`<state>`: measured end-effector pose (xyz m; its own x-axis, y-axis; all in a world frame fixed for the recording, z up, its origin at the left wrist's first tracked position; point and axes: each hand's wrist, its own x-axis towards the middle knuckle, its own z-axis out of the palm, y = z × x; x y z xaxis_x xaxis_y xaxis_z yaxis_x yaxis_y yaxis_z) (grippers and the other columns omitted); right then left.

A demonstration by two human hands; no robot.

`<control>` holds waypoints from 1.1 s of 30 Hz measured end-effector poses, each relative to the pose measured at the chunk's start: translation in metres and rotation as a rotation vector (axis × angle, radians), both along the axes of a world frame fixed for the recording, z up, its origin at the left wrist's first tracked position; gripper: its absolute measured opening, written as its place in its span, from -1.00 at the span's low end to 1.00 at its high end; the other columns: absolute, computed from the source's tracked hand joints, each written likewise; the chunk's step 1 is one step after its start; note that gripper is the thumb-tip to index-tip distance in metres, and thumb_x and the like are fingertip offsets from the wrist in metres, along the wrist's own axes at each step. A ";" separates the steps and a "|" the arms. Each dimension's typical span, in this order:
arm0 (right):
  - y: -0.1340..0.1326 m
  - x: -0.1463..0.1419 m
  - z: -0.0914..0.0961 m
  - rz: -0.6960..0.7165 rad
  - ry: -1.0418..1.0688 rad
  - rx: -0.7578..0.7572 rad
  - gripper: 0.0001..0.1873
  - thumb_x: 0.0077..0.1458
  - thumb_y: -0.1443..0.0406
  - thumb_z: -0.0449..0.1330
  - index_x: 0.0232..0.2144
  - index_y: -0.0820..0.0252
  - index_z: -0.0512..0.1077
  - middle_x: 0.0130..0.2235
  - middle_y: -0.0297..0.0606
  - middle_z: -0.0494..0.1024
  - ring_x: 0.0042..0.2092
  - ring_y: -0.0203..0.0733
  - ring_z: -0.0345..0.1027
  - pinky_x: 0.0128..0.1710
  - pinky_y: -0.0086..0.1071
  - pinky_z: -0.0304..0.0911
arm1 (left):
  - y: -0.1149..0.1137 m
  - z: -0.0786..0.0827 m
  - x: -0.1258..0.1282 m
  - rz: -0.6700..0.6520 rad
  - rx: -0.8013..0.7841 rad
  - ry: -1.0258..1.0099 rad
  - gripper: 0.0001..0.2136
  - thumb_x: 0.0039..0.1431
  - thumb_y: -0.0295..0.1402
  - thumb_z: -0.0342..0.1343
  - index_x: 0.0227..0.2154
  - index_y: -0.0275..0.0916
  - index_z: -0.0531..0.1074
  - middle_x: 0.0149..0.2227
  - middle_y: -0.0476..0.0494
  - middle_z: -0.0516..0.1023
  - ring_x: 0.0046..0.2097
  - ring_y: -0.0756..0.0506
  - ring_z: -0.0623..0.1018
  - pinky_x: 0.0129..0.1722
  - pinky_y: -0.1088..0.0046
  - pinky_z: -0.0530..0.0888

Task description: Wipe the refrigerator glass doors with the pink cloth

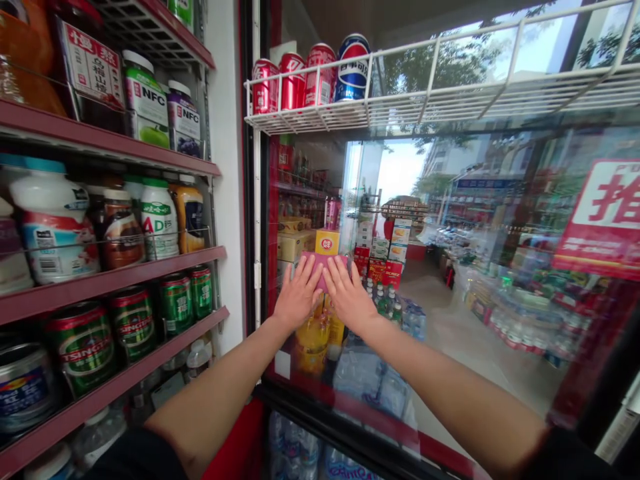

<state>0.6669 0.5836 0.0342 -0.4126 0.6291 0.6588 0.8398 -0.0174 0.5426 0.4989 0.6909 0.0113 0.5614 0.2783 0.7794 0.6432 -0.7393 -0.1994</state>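
From my end of the feed, the pink folded cloth [320,259] sits against the transparent glass door [425,287], pinned beneath both hands. I judge slipping to be the main risk: nothing visible grips the cloth, so uneven pressure could let it slide out or drop. A hard push might also swing the door and rattle the blue drink can [352,70] on the white wire rack [367,113] above.

The left hand [300,287] and right hand [346,288] lie side by side, palms toward the glass, fingers straight, slightly fanned and pressing flat rather than clasping; I cannot tell whether either thumb pinches an edge. Both forearms reach forward and converge, elbows wide apart.
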 end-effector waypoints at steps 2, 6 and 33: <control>0.000 -0.002 -0.013 0.003 -0.004 -0.016 -0.21 0.35 0.33 0.09 0.52 0.60 0.05 0.58 0.28 -0.07 0.61 0.36 -0.20 0.52 0.41 -0.07 | -0.002 -0.013 -0.002 0.002 -0.010 0.002 -0.38 0.51 -0.24 -0.05 0.55 -0.22 0.09 0.61 -0.33 -0.01 0.63 -0.34 -0.05 0.55 -0.24 0.04; -0.005 -0.003 -0.050 0.023 -0.040 -0.055 -0.24 0.34 0.36 0.09 0.50 0.57 0.11 0.58 0.25 -0.01 0.60 0.33 -0.13 0.50 0.37 0.01 | -0.010 -0.052 -0.009 0.005 -0.033 0.003 -0.40 0.51 -0.26 -0.06 0.53 -0.24 0.14 0.60 -0.31 0.02 0.62 -0.35 0.01 0.55 -0.21 0.08; 0.085 -0.049 0.154 0.096 -0.009 0.137 -0.25 0.37 0.39 -0.09 0.52 0.65 0.01 0.57 0.27 0.03 0.62 0.32 -0.21 0.54 0.40 -0.17 | 0.045 0.164 -0.034 0.013 -0.043 -0.116 -0.32 0.50 -0.29 -0.14 0.58 -0.38 -0.10 0.63 -0.38 -0.13 0.63 -0.35 -0.04 0.54 -0.19 0.06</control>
